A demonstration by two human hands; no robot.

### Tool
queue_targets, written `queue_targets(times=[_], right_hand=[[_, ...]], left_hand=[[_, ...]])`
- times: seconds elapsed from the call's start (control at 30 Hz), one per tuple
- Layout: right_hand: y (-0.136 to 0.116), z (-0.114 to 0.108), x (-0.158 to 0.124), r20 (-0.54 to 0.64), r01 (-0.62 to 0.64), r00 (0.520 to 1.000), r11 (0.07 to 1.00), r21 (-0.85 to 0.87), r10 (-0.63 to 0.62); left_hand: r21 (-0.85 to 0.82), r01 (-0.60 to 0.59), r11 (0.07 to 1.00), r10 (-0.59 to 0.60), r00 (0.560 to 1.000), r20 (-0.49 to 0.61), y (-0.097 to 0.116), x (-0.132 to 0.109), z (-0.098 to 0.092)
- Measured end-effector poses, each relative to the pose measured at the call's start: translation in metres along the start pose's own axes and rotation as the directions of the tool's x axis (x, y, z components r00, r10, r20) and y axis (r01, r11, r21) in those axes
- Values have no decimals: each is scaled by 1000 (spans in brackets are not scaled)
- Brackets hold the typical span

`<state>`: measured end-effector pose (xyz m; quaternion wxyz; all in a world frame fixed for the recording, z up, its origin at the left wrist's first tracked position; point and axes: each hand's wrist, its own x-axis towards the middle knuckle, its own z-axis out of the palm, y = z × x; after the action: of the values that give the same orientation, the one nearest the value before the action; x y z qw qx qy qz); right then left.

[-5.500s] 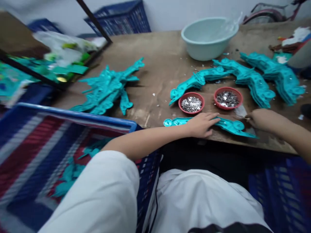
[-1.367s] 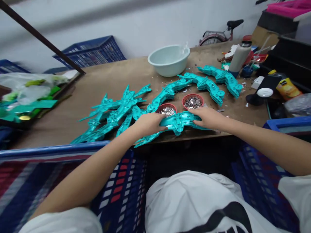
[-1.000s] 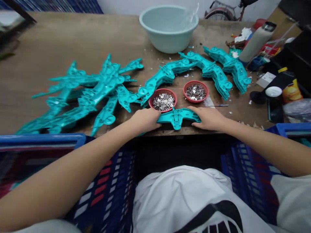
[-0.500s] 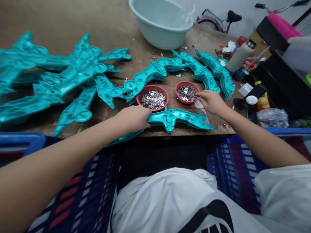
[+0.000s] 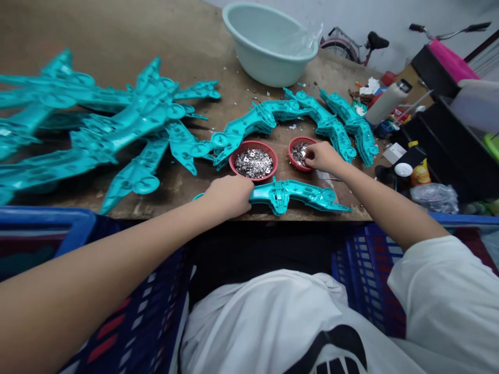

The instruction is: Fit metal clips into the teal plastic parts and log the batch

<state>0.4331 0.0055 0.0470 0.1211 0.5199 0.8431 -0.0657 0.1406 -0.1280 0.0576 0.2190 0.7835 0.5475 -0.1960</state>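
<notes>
White short-sleeved T-shirt (image 5: pixel 265 327) — black print across the front (image 5: pixel 339 350) — left hand (image 5: pixel 230 196) and right hand (image 5: pixel 322 157) bare.

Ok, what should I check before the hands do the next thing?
1. Left hand resting on the teal plastic piece: ok.
2. Right hand reaching into the right red basket: ok.
3. Silver bits in the left red basket: ok.
4. Whole teal plastic piece on the table: cannot tell, the left hand covers part of it.
5. Water in the pale green bowl: cannot tell from this view.
</notes>
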Motion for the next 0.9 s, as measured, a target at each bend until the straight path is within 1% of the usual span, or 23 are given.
queue_targets(times=[0.07, 0.17, 0.27, 0.33, 0.43, 0.5, 0.53, 0.57, 0.6, 0.7, 0.73, 0.83, 0.9], right_hand=[[5, -5, -3, -75, -34, 996, 996, 86, 40], [10, -15, -14, -184, -30, 981, 979, 200, 67], [10, -28, -37, -220, 3, 972, 938, 346, 78], [7, -34, -57, -178, 15, 981, 873, 488, 83], [1, -37, -88, -43, -13, 997, 729, 684, 58], [-1, -35, -104, 13, -32, 999, 649, 760, 34], [-2, -34, -110, 18, -32, 999, 631, 775, 30], [-3, -32, -114, 13, -28, 999, 634, 773, 29], [-4, -31, -117, 3, -22, 1000, 659, 751, 30], [-7, -30, -120, -2, 4, 1000, 775, 632, -3], [-8, -30, -120, 6, 18, 1000, 799, 601, -27], [-13, -30, -121, 34, 40, 997, 818, 574, -73], [-16, -28, -121, 24, 24, 999, 818, 575, -46]], left_hand=[[-6, -5, 1000, 5, 1000, -7, 1, -1, 1], [-7, -5, 1000, 5, 1000, -16, 3, -4, -1], [-11, 3, 1000, -3, 1000, -10, 5, -6, -2], [-18, 6, 1000, -6, 1000, -13, 6, -7, -3], [-30, 17, 999, -18, 1000, -20, 5, -5, -5], [-29, 29, 999, -29, 1000, -8, 4, -5, -8], [-23, 34, 999, -34, 999, -2, 3, -5, -9], [-14, 36, 999, -36, 999, 4, 3, -6, -10], [0, 39, 999, -39, 999, 7, 3, -6, -11], [44, 42, 998, -42, 999, 15, 3, -7, -11], [53, 40, 998, -41, 999, 18, 4, -6, -10], [66, 26, 998, -28, 999, 24, 3, -3, -3], [70, 22, 997, -24, 999, 21, 2, -1, 1]])
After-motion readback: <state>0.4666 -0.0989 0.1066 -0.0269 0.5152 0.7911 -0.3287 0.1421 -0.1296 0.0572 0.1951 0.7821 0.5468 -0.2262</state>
